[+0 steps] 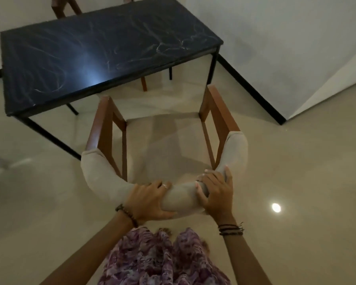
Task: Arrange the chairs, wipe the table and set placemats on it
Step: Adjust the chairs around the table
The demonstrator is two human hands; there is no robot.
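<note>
A wooden armchair point(164, 145) with a beige seat and a curved, padded beige backrest stands right in front of me, facing the table. My left hand point(150, 200) grips the middle of the backrest, thumb underneath. My right hand point(216, 194) grips the backrest just to the right of it, fingers curled over the top. The dark marble-patterned table point(103, 58) on thin black legs lies beyond the chair, its near right corner close to the chair's front. No placemats or cloth are in view.
A second wooden chair point(64, 7) stands behind the table's far side, and a brown chair leg point(143, 83) shows beneath the table. White walls with black skirting point(251, 87) run along the right. A blurred grey object point(0, 165) lies at the left edge on the tiled floor.
</note>
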